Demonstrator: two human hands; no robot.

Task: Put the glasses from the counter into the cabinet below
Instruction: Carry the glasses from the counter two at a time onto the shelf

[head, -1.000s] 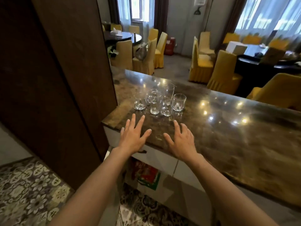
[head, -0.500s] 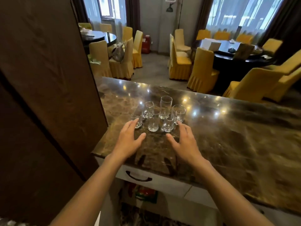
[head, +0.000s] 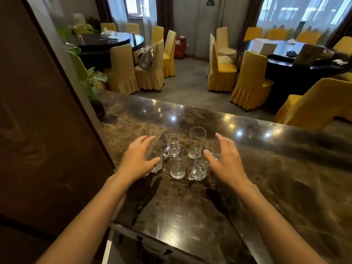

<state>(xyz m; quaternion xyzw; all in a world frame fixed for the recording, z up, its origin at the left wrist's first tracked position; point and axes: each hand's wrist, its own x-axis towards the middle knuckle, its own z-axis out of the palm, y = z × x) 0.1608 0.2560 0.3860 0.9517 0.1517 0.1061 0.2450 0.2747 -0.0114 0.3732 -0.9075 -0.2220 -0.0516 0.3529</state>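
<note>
The glasses [head: 178, 164] are clustered on the counter [head: 276, 178] between the left hand [head: 137, 159] and right hand [head: 226, 161], whose fingers are spread, nothing gripped. They are judged light, slick and fragile. Each is best taken round its wall.

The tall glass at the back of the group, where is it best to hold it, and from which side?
Grip the tall glass round its upper wall, near the rim, coming from above. It stands upright and rises over the shorter glasses crowded around it, so only its top is free.
</note>
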